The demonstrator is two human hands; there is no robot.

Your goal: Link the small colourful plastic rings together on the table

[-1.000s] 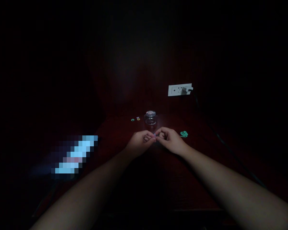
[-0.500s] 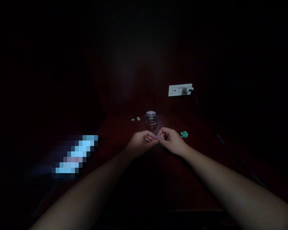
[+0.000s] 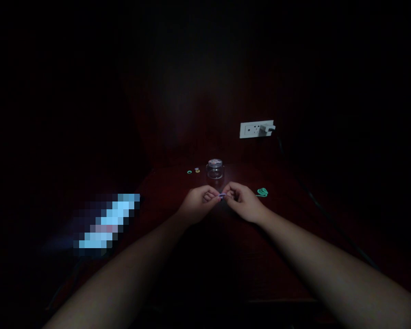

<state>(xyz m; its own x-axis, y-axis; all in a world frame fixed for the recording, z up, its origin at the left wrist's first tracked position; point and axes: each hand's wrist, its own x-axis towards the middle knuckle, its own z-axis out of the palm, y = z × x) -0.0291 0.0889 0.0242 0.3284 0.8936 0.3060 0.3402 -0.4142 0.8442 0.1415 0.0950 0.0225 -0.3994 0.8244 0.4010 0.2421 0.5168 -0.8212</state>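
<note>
Between my fingertips is a small purple hair tie (image 3: 222, 195), its loop partly covered by the fingers. My left hand (image 3: 200, 203) pinches it from the left with thumb and forefinger. From the other side my right hand (image 3: 244, 202) closes its thumb and fingertips on the same hair tie. Just beyond both hands stands a clear jar (image 3: 215, 171) with its lid on. A green bundled cord (image 3: 262, 192) lies to the right of my right hand.
Left of the jar lie a green ring (image 3: 189, 172), a yellow ring (image 3: 197, 171) and a small purple one. A lit, pixelated screen (image 3: 111, 224) is at the left. A white wall socket (image 3: 256, 129) holds a plug; its dark cable runs along the right of the reddish table (image 3: 267, 256).
My fingertips have drawn slightly apart, the left hand moving a little left. More of the purple loop shows between them. The jar and rings stay in place.
</note>
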